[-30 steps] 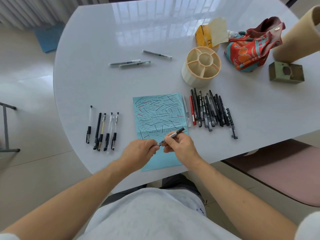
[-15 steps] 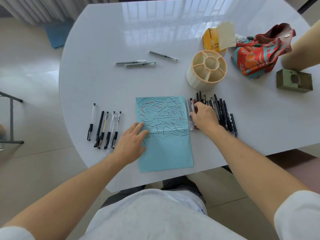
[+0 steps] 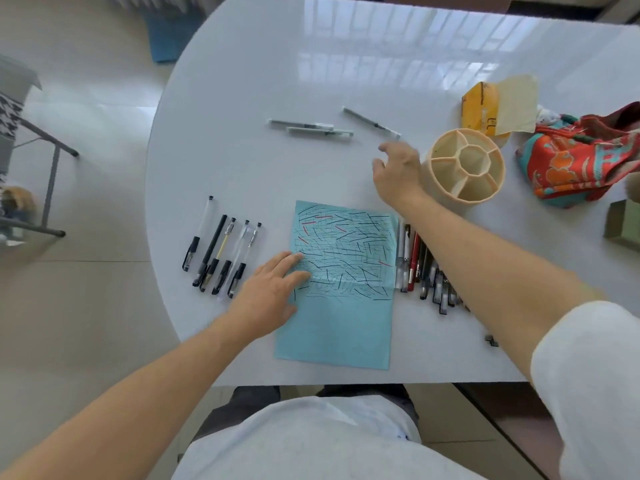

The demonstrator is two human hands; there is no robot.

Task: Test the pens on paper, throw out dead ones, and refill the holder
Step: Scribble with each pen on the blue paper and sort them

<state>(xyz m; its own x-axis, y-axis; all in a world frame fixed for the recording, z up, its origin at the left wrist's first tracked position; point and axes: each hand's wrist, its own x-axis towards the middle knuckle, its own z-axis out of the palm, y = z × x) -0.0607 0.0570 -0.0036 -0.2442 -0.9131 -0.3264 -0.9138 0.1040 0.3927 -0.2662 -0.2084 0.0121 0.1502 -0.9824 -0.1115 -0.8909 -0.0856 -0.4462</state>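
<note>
Fingers (image 3: pixel 388 152) of right hand (image 3: pixel 398 173) spread, holding nothing, near lone pen (image 3: pixel 371 122) at 11 o'clock; left hand (image 3: pixel 273 292) flat, pinning paper (image 3: pixel 341 327): pinch pen mid-barrel w/ thumb + index, keep sheet still.

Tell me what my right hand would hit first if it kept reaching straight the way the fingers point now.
Probably the slanted grey pen lying just beyond the right hand, whose open fingers point up-left toward its near end. The hand's height above the table is unclear, so it could pass over it.
</note>
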